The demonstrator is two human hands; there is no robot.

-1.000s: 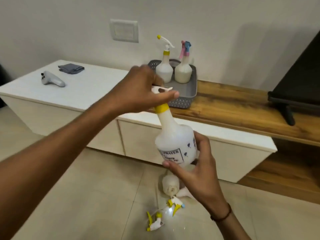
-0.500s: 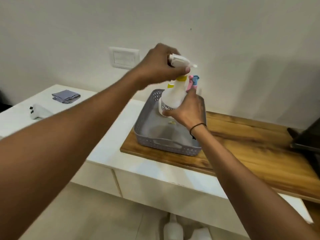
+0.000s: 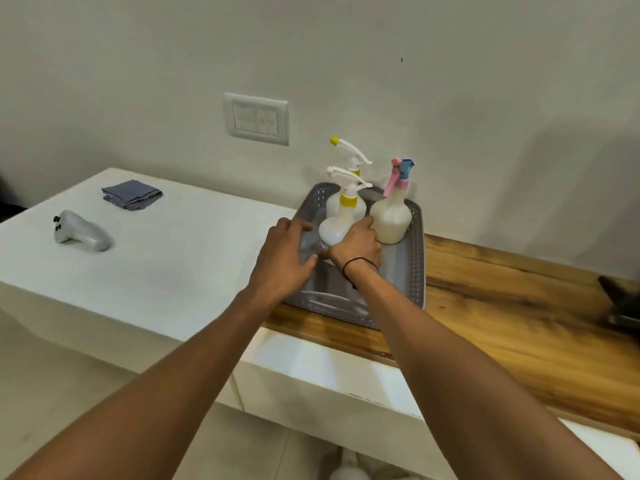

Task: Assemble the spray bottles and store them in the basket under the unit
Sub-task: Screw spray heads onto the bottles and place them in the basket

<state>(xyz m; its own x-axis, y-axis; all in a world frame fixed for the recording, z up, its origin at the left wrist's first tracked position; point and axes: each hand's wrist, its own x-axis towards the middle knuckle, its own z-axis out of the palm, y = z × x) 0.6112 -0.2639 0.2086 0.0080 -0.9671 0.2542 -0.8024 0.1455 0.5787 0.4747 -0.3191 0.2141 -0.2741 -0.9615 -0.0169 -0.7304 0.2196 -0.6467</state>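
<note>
The right hand (image 3: 356, 244) curls its fingers around the yellow-collared spray bottle (image 3: 341, 216), which stands upright in the grey basket (image 3: 414, 271) on the wooden top (image 3: 502, 306). The left hand (image 3: 285, 258) hovers beside it, fingers loosely spread, holding nothing. Behind stand a second yellow-tipped bottle (image 3: 348, 161) and a pink-and-blue-triggered bottle (image 3: 393, 213).

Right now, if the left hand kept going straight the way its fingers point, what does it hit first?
Probably the front spray bottle. The left hand lies open, fingers pointing up and right over the grey basket, with the bottle just beyond the fingertips. Depth is unclear; it might slip past on the left toward the basket's far wall.
</note>
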